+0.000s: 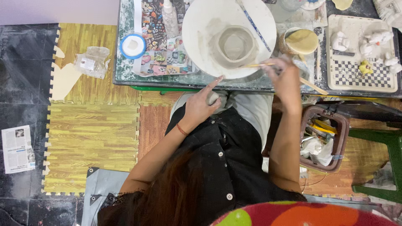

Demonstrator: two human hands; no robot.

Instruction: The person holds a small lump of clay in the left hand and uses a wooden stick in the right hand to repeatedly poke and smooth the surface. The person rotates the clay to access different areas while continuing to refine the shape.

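Observation:
A grey clay pot (233, 45) with thick walls stands on a white round board (197, 29) on the glass-topped table (125, 71). My right hand (287, 79) grips a thin wooden stick (256, 65), whose tip meets the pot's near wall. My left hand (200, 102) is curled around a small lump of pale clay (213, 98). Its index finger stretches out and touches the board's near rim. A blue patterned brush (254, 26) lies across the board behind the pot.
On the table: a blue-rimmed lid (132, 46), a white bottle (169, 16), a round tin with a yellow sponge (302, 41), and a chequered tray (356, 77) with small white clay figures. A brown basket (341, 138) of tools and a green stool (387, 142) stand at the right.

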